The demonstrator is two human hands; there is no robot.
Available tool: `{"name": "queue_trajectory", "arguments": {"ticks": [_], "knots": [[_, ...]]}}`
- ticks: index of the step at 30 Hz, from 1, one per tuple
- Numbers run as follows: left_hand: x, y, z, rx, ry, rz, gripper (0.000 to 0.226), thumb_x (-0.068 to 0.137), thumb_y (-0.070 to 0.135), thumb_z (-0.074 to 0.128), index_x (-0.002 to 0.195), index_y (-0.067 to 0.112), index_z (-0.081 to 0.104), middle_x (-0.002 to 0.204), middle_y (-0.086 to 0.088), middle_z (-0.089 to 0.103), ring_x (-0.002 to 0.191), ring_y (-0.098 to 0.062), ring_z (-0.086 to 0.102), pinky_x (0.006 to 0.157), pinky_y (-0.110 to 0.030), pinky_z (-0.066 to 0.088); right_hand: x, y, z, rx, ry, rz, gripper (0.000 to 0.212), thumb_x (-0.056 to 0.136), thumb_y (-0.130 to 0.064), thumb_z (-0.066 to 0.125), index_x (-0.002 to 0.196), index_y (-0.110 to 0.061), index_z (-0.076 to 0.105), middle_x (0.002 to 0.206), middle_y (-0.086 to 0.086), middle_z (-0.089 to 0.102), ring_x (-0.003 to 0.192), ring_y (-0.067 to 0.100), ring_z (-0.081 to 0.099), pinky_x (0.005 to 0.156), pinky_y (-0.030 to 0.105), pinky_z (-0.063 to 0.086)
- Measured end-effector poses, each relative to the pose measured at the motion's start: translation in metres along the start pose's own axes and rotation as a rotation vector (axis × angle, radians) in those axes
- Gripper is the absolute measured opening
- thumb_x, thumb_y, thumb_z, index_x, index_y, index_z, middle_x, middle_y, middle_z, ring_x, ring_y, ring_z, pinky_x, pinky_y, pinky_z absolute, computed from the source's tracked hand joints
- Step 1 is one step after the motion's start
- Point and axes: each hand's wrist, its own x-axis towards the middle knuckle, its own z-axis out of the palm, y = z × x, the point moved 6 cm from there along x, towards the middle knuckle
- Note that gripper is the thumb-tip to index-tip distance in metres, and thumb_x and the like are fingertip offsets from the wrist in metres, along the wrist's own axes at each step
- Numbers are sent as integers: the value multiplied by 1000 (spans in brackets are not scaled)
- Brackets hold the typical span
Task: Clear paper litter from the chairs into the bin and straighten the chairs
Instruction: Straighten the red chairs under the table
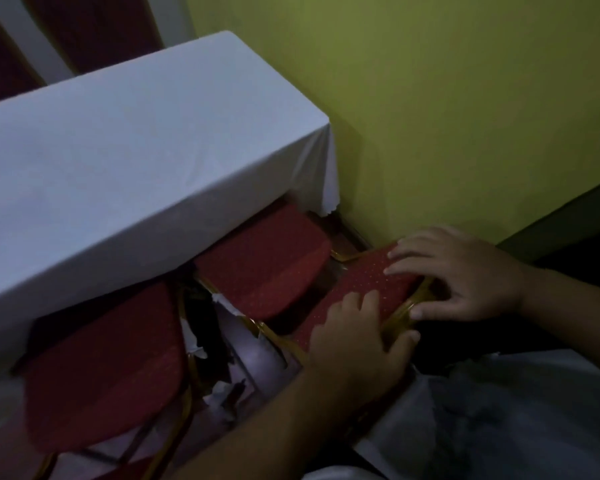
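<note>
Worktop (118, 150) cloth (329, 174) overhangs the far half of the left seat (101, 358) and the right seat (264, 265), so there's no reach there from above; the near halves are open. The slot between the seats is narrow, lined by gold frame tubes (189, 375) and cluttered with torn paper (222, 393). Wall (465, 116) is just beside the right seat, leaving a thin strip only. Backrest (357, 289) top edge is taken: left hand (354, 341) and right hand (465, 275) grip it.

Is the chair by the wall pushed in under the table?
Partly: the chair has its seat's far edge under the tablecloth; most shows.
</note>
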Motion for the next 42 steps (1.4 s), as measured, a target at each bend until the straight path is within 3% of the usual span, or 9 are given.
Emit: {"name": "queue_trajectory", "arguments": {"ticks": [4,7,11,16,19,23,32,37,42], "knots": [[2,8,33,26,-139,39,52,93,58,46,134,29,31,128,-1,47,104,-20,50,79,-39,51,-22,22,26,12,-90,-8,69,80,-82,51,128,-33,60,133,-10,57,128,11,46,114,47,26],[7,9,34,57,-119,32,35,99,43,45,127,26,34,125,-3,46,101,-23,50,71,-37,45,-24,35,37,35,-45,-24,62,85,-76,52,124,-29,62,126,-8,60,122,10,49,116,41,23],[12,7,34,41,-163,37,36,98,40,47,128,26,34,124,-4,47,99,-23,52,73,-38,49,-17,51,39,99,20,-47,70,80,-77,59,121,-21,64,121,-5,61,117,12,52,113,29,25],[18,6,44,62,-242,9,45,99,32,48,137,20,27,128,-14,46,103,-34,55,72,-44,48,-10,61,47,25,26,-141,69,80,-76,59,117,-19,62,116,1,61,109,21,57,102,41,37],[14,1,44,112,-238,4,47,101,29,45,141,17,24,131,-17,45,104,-39,55,69,-45,44,-7,56,54,14,82,-154,64,83,-75,56,116,-20,60,114,3,59,107,22,55,105,46,34],[3,-18,32,154,-208,-18,49,101,34,44,141,17,21,131,-18,45,103,-39,57,72,-46,48,7,35,66,59,191,-184,60,87,-74,50,112,-21,57,110,6,61,106,23,54,106,44,31],[-16,-72,-11,206,-98,-125,36,100,47,39,125,24,28,127,-7,49,102,-30,58,69,-41,49,63,-13,60,20,304,-248,66,85,-76,50,95,-13,65,99,3,62,96,21,54,88,39,37],[-14,-95,-25,223,-29,-250,45,96,63,31,123,27,30,124,-3,51,99,-26,58,76,-46,53,91,-28,58,-37,316,-247,67,87,-77,43,92,-13,62,95,2,60,87,27,58,78,42,41],[-10,-106,-44,265,16,-308,44,97,59,34,125,25,32,125,-3,51,104,-27,57,80,-46,51,112,-36,55,-25,302,-221,64,87,-79,40,89,-17,56,91,-1,54,82,22,51,71,40,41]]}}
